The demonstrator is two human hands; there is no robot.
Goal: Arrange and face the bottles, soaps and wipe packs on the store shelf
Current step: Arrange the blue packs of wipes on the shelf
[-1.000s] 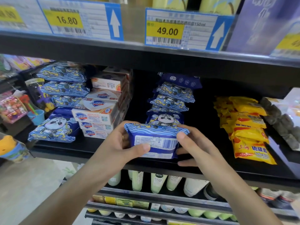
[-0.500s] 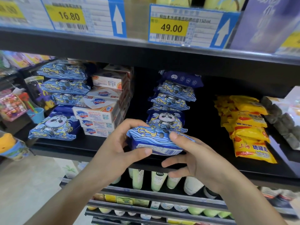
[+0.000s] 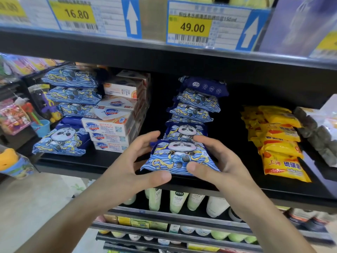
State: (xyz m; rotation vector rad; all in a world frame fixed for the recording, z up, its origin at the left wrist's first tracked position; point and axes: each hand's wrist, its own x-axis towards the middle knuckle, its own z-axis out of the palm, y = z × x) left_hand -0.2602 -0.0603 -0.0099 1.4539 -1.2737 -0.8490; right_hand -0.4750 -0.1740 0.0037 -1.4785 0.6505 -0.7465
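On black store shelf (image 3: 109, 165), both hands hold wipe pack (image 3: 179, 157)

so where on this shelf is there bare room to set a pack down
Bare shelf lies between the panda wipe stack and the yellow soaps; a narrower gap separates the Safeguard boxes from that stack. The left end is crowded.

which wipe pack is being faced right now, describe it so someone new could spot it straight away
Look at the black middle shelf, under the 49.00 price tag. At the front of the centre stack of blue wipe packs, between the Safeguard soap boxes and the yellow soap packets, is the panda-front wipe pack. It alone is held by the left hand and right hand.
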